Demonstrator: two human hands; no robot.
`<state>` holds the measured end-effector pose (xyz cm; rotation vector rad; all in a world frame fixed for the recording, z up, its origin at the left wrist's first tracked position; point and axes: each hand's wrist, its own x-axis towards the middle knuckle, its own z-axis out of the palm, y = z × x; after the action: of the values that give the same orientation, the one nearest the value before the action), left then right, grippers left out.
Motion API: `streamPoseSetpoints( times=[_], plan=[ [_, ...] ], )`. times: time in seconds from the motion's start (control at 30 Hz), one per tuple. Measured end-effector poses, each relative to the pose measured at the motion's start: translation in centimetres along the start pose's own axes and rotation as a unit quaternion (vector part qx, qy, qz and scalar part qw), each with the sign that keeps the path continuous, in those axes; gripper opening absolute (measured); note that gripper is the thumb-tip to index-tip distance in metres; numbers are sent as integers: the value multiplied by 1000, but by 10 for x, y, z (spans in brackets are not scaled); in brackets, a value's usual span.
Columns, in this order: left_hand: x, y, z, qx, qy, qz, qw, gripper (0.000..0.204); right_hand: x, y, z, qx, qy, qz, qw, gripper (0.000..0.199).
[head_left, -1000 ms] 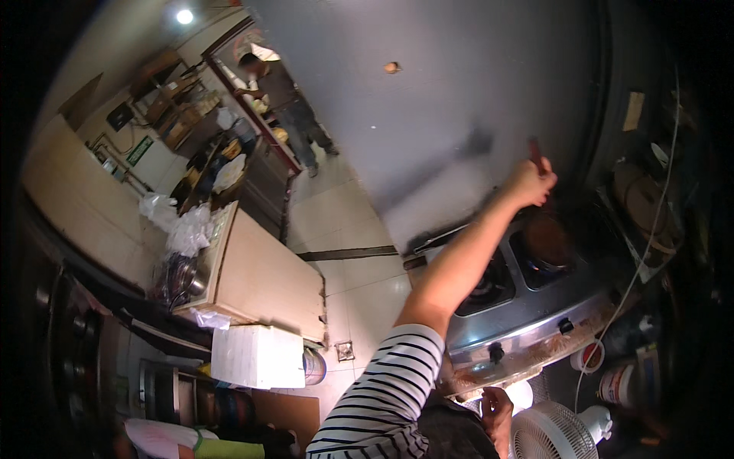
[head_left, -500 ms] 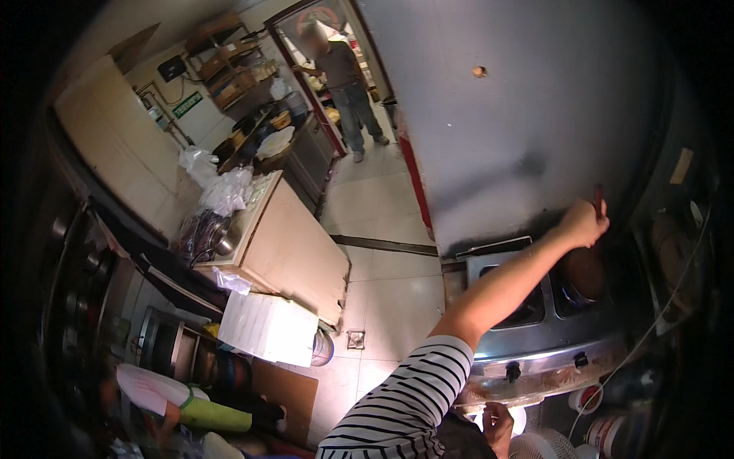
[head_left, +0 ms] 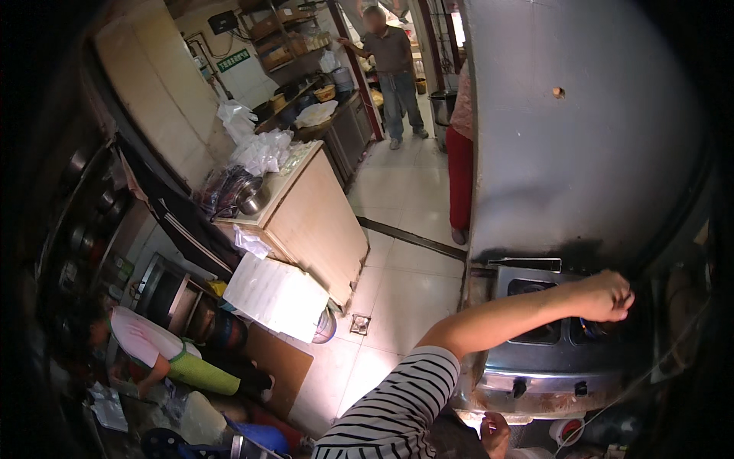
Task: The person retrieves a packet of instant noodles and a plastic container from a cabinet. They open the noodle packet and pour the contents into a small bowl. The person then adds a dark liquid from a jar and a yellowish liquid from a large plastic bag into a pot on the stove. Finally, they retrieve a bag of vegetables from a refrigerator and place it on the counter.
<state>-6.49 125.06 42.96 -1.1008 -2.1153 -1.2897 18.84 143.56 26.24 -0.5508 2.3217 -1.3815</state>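
Observation:
My left hand [head_left: 606,297] is closed above the right burner [head_left: 592,327] of a steel gas stove [head_left: 535,359]. Blue flame shows just under the fingers. What the hand grips is hidden by the fingers and the dark area beyond. Low by my body, at the stove's front edge, is my right hand [head_left: 495,434], its fingers curled; I cannot see anything in them. The left burner [head_left: 533,306] has a bare pan support, partly covered by my forearm. Two black knobs [head_left: 519,388] sit on the stove's front.
A grey wall panel [head_left: 573,168] rises behind the stove. A cabinet [head_left: 313,229] with plastic bags and a metal pot [head_left: 252,196] stands left, beside a white foam box [head_left: 275,294]. One person [head_left: 202,371] bends at lower left; another [head_left: 394,73] stands in the doorway. Red trousers [head_left: 459,183] show by the panel.
My view has swung, so the room sits farther right. The dark red handle above my left fist and the round brown pan no longer show. A person in red trousers has appeared beside the panel.

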Motion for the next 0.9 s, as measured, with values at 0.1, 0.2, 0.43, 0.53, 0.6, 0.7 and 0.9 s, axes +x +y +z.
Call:
streamPoseSetpoints(
  times=[0.1,0.2,0.43,0.53,0.6,0.7,0.9],
  plan=[
    [-1,14,11,-26,56,-56,997,15,9,52,13,94,66,4,993,24],
    [-11,4,11,0,-10,10,1000,14,32,-18,-12,89,144,-171,971,15],
    [-15,-1,17,-22,175,-51,983,18,136,-366,5,-89,-116,-423,894,53],
    [-27,0,6,-1,168,-86,982,18,177,-431,83,-232,-271,-426,831,63],
    [-20,1,6,-7,172,-86,981,18,183,-453,113,-292,-287,-407,816,63],
    [-25,0,-3,-3,181,-103,978,18,184,-469,143,-298,-305,-387,818,63],
    [-25,4,-9,-4,188,-122,975,19,193,-469,163,-294,-289,-398,820,71]
  ],
)
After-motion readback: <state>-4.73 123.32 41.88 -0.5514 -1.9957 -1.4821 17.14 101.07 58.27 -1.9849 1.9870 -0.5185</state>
